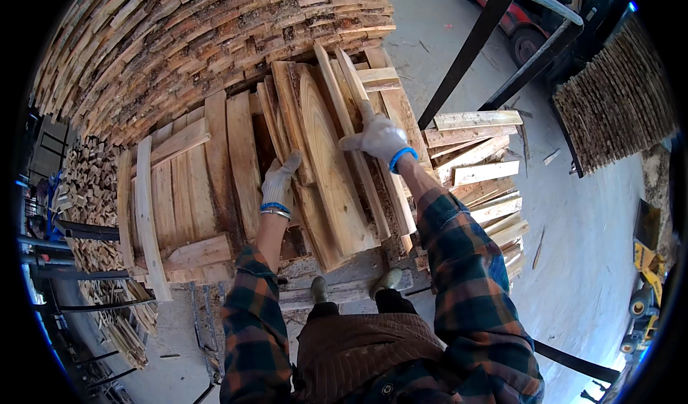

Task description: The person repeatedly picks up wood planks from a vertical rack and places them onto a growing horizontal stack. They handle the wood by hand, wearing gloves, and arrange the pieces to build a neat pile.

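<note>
Several rough wooden boards [326,153] lie lengthwise away from me, in the middle of a low stack. At their left side my left hand [278,187], in a white knit glove with a blue cuff, has its fingers closed against an edge board [292,135]. My right hand [381,144], gloved the same way, is over a narrow plank [394,192] on the right side. Its thumb reaches left toward a neighbouring narrow plank [332,85], and one finger points along the wood. The undersides of both hands are hidden.
A tall wall of stacked lumber [251,31] rises behind. More boards [179,196] lie left, with a pale strip [148,210] across them; loose offcuts [480,160] sit right. Dark forks [469,53] of a red forklift [502,6] extend at far right. A yellow loader [648,275] stands beyond.
</note>
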`<state>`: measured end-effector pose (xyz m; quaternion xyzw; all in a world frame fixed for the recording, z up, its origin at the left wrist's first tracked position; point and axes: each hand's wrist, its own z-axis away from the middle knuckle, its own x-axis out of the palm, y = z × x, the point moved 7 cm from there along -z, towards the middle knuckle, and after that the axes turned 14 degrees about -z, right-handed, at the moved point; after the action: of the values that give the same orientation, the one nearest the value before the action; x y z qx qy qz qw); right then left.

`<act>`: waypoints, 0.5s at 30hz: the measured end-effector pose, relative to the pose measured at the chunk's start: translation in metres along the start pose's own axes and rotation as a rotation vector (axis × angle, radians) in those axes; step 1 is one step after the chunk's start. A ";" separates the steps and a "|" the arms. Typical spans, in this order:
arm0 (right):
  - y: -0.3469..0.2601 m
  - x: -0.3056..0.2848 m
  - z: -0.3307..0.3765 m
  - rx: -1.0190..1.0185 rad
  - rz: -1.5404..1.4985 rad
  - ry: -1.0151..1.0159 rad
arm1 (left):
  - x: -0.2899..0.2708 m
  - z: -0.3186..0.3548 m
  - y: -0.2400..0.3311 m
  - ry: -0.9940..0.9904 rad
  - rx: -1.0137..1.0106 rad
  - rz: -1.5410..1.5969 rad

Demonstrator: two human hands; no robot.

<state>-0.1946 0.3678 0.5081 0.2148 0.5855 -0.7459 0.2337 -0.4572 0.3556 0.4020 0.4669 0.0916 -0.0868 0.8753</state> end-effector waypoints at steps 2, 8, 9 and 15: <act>0.035 -0.018 -0.008 -0.006 -0.140 -0.018 | -0.020 -0.001 -0.008 0.130 0.000 -0.004; 0.154 -0.046 -0.002 0.049 -0.522 0.103 | -0.044 0.043 0.044 0.314 0.032 -0.495; 0.148 -0.048 0.000 0.022 -0.373 0.137 | -0.053 0.045 0.047 0.364 -0.015 -0.566; 0.144 -0.031 -0.014 0.116 -0.284 0.073 | -0.062 -0.019 -0.014 0.067 0.012 -0.034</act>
<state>-0.0825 0.3553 0.4117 0.1699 0.5740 -0.7958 0.0917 -0.5220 0.3675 0.3954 0.4733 0.1282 -0.0865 0.8672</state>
